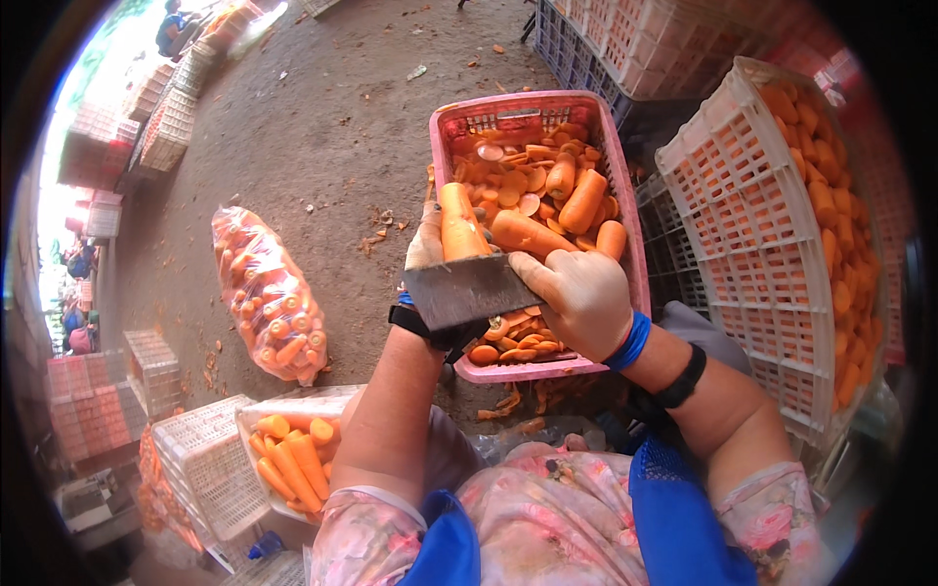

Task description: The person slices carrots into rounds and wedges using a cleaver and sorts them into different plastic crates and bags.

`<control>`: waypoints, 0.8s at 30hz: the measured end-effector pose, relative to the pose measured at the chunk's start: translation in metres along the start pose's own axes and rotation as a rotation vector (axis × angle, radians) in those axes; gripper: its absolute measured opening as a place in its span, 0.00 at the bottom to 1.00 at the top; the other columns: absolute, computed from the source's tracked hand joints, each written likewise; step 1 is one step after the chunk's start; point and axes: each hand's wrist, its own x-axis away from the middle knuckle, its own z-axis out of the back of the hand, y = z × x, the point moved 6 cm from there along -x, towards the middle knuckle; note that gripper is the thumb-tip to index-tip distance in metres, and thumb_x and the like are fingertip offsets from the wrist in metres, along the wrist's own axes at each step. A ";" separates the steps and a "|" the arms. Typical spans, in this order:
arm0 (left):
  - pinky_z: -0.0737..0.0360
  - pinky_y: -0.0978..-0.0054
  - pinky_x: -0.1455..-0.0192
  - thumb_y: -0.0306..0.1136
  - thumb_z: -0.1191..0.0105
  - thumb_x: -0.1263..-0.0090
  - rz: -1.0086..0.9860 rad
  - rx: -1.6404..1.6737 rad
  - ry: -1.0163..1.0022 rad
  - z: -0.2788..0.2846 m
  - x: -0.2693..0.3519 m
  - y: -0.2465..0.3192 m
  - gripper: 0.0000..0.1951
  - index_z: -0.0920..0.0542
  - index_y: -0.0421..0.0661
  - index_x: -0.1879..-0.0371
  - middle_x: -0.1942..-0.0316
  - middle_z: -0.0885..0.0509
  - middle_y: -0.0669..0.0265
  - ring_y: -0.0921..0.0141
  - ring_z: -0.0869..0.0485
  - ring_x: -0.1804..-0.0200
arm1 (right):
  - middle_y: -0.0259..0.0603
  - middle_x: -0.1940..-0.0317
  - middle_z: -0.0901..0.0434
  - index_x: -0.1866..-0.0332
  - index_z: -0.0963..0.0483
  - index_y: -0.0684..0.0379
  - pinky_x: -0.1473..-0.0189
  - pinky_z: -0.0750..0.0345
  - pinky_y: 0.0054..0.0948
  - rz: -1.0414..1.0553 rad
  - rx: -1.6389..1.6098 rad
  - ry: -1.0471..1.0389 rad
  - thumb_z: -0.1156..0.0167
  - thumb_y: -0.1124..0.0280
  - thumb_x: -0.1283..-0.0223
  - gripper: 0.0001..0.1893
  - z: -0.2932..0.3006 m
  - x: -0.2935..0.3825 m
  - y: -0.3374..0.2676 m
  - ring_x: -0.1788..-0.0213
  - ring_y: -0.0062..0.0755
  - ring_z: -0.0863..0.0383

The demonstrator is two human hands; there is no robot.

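Note:
My gloved left hand grips a peeled carrot above a pink plastic crate; the cleaver partly hides its fingers. In my gloved right hand is a cleaver, its broad metal blade lying across the lower end of that carrot. Round carrot slices fill much of the crate, with several larger carrot pieces on top. A thick carrot piece lies just right of the held carrot.
A clear plastic bag of carrots lies on the dirt floor at left. A white crate with long carrots stands at lower left. A tall white crate full of carrots rises close at right. Stacked crates stand behind. A person sits far off.

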 end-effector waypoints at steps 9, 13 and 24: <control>0.16 0.65 0.53 0.55 0.61 0.18 0.020 0.104 -0.041 -0.027 0.005 -0.015 0.25 0.23 0.46 0.45 0.57 0.15 0.60 0.63 0.15 0.57 | 0.44 0.68 0.19 0.53 0.20 0.58 0.67 0.22 0.38 -0.080 0.056 0.030 0.40 0.73 0.47 0.14 -0.018 0.006 0.019 0.69 0.44 0.17; 0.19 0.67 0.43 0.43 0.58 0.17 -0.442 -0.589 -0.405 -0.038 0.015 -0.026 0.15 0.26 0.47 0.45 0.49 0.17 0.62 0.66 0.18 0.47 | 0.42 0.71 0.20 0.56 0.20 0.56 0.69 0.22 0.39 -0.132 0.064 0.026 0.43 0.71 0.43 0.11 -0.019 -0.001 0.025 0.69 0.44 0.17; 0.31 0.62 0.31 0.51 0.48 0.28 -0.556 -0.920 -0.392 -0.015 0.008 -0.024 0.22 0.25 0.56 0.38 0.41 0.20 0.66 0.63 0.23 0.37 | 0.44 0.54 0.14 0.55 0.19 0.58 0.63 0.18 0.37 -0.149 0.043 0.020 0.41 0.73 0.45 0.12 -0.011 -0.008 0.017 0.63 0.43 0.13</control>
